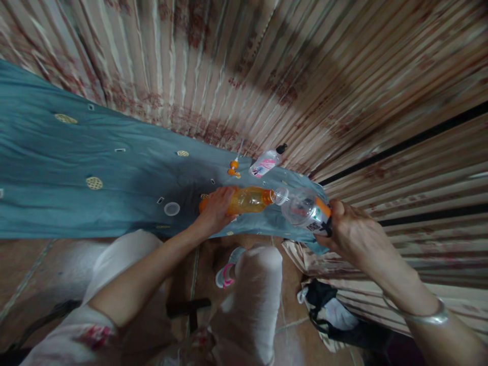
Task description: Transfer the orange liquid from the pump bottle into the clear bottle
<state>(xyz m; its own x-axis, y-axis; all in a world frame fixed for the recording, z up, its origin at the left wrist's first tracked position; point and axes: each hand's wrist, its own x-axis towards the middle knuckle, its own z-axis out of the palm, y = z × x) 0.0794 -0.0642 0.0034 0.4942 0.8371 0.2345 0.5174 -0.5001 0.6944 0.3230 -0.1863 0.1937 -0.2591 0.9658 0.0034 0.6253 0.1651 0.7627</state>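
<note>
I have the left hand (219, 208) closed around the lower part of the amber bottle (249, 200), neck toward 3 o'clock, and the right hand (351, 231) wrapped round the base end of the clear bottle (301, 206), its narrow end toward 10 o'clock. As I judge it, everything turns on how those two ends line up: the amber axis runs close to 9-to-3, the clear one slants from 10 to 4, and the openings meet or nearly meet (my feed won't tell me whether the rims touch). From the right grip, the amber bottle lies between 9 and 10 o'clock; the left fingers sit somewhat nearer the join. On the blue cloth (133, 178), the orange pump top (233, 169) rests at 1 o'clock from the left hand, and the black-capped bottle (265, 163) lies near 12 o'clock from the join
</note>
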